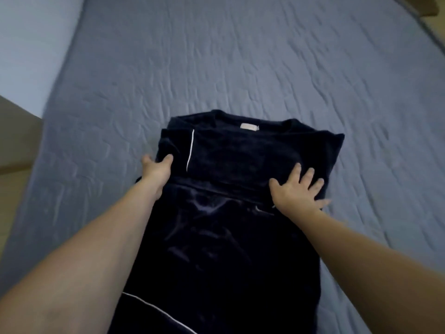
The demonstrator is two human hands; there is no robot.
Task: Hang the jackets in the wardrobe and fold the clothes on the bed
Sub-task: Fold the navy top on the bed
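While the view tips down over the bed point(265, 68), the far left edge shows a pale wall point(29, 44) up top and a tan, flat-sided piece of furniture point(16, 145) below it, pressed against the mattress side. Moving in, there's the grey-blue quilted bedspread point(101, 121), rumpled with shallow creases, running wide across the whole picture.

Now the left hand point(156, 169): it sits at the left border of the dark navy garment point(236, 237), thumb up on top of the cloth and the rest of the fingers tucked out of sight round the edge, so it looks like a grip on that folded side panel, though the hidden fingers can't be confirmed. Just right of that thumb runs a thin white piping line point(190, 150), straight down the folded-in flap.

Centre stage, the garment lies flat on the bedspread, neckline pointing away from the person, a small pale label point(249, 127) showing inside the collar. Its upper part is squared off, both sides turned inward, and a horizontal crease crosses it between the two hands. The lower part spreads toward the viewer, velvety and wrinkled, with another white piping line point(159, 309) curving near the bottom edge.

Over to the right hand point(298, 191): fingers spread and nearly straight, palm down, pressing flat on the garment's right side near its edge, holding nothing. Beyond it, more bedspread, and a sliver of brown surface point(431, 8) in the top right corner.
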